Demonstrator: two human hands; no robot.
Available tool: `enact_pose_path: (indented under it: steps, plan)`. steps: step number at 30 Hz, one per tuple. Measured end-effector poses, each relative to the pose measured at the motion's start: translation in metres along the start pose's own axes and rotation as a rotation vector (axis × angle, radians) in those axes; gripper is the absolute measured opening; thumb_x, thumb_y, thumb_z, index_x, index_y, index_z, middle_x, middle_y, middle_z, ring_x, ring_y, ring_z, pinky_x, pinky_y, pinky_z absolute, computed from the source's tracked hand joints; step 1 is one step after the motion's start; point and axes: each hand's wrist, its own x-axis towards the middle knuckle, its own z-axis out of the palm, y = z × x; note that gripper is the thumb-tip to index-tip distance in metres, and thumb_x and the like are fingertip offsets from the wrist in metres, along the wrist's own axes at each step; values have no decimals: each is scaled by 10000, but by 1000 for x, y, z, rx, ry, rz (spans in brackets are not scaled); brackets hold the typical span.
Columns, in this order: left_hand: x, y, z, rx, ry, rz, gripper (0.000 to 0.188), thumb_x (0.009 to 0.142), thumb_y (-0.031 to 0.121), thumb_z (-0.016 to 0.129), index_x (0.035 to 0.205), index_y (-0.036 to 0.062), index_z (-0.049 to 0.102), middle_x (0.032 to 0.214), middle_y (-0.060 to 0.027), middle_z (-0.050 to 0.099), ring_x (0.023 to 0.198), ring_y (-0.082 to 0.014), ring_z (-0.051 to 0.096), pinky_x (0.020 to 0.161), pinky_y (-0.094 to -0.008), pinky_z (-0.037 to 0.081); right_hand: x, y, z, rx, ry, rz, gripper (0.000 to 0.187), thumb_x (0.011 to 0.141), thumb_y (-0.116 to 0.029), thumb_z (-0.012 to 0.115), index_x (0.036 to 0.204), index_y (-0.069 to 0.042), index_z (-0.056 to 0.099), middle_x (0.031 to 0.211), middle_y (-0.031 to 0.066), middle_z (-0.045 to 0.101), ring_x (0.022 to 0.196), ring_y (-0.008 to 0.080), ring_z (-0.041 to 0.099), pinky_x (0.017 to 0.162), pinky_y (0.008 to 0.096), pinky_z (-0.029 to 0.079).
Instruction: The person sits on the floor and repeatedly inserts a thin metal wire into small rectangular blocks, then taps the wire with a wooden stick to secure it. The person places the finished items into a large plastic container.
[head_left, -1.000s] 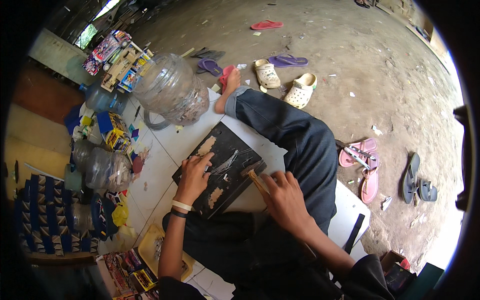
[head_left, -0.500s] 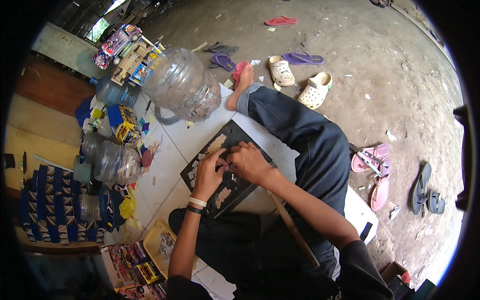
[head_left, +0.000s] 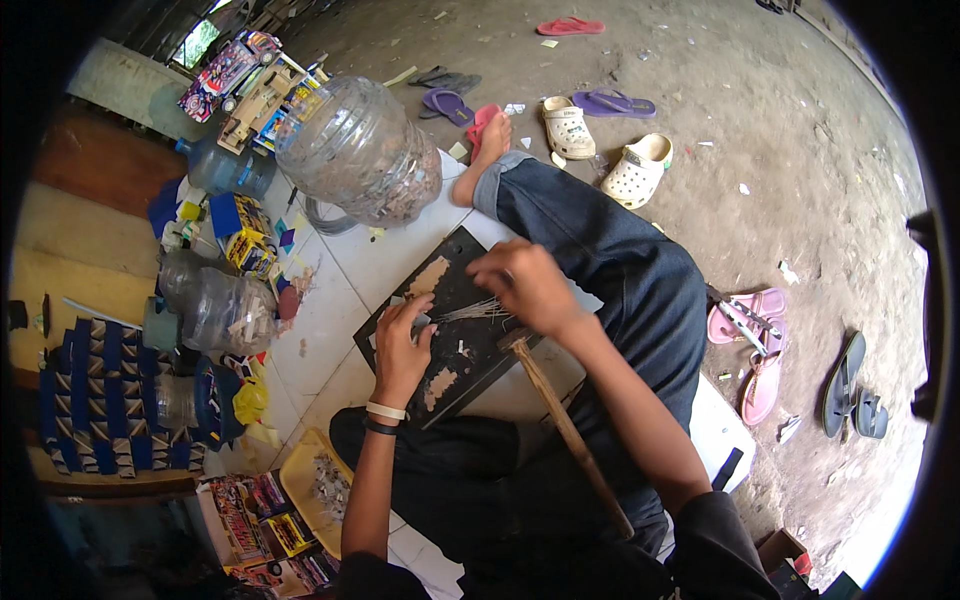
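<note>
A dark flat board (head_left: 470, 355) lies on the white tiles before my crossed legs. My left hand (head_left: 403, 345) rests on its left part, thumb and fingers apart beside a small pale grey piece (head_left: 421, 321). Above the board's right side hovers my right hand (head_left: 530, 288), blurred by motion; what its fingers hold, if anything, does not show. A bundle of thin pale wires (head_left: 474, 311) lies fanned across the board between the hands. A hammer (head_left: 565, 430) rests with its head on the board's near right edge and its wooden handle over my leg.
A large clear plastic jar (head_left: 365, 150) stands beyond the board. A yellow tray (head_left: 305, 490) with small metal bits sits near left. Toy trucks (head_left: 230, 75), further jars and blue folded boxes (head_left: 110, 400) crowd the left. White clogs (head_left: 637, 172) and sandals (head_left: 765, 350) lie on the ground to the right.
My right hand has moved away from the left, up and to the right. The wire bundle now shows on the board between them, and the hammer's head has come into sight.
</note>
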Motion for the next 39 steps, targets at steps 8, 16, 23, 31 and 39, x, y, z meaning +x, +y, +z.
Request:
enact_pose_path:
  steps: [8,16,23,31,39]
  plan:
    - [-6,17,18,68,34,23,454,906,-63,757,1349,23,700,1303,-211,697,1207,-433,678,1052,-467,544,-16,26,-29,-67,64,356,264,973,-54,669,1187,39,792,1048,312,762,1037,466,759,959,491,606]
    - [9,30,38,-61,-12,-24,416,890,-153,706,1279,-4,719,1088,-183,735,1007,-360,743,896,-443,594,-17,15,-33,112,-225,426,267,802,71,809,1066,31,807,948,204,813,941,359,808,871,392,636]
    - [16,39,41,-80,-15,-17,451,882,-167,706,1294,14,733,1101,-174,758,968,-314,752,864,-405,600,-17,9,-13,95,-133,259,206,808,84,816,1007,43,786,908,186,814,872,286,824,820,367,645]
    - [23,49,31,-41,-20,151,539,879,-69,766,1396,54,677,1178,-152,721,1143,-372,692,1029,-469,537,-16,16,-31,16,-142,289,279,758,82,834,1029,19,816,946,217,808,918,358,809,854,407,636]
    - [26,45,40,-170,-125,36,578,852,-64,828,1399,45,678,1152,-138,732,1070,-323,704,973,-435,558,-12,7,-22,-42,-225,149,204,811,-38,842,1014,-44,819,963,221,791,960,415,773,864,495,620]
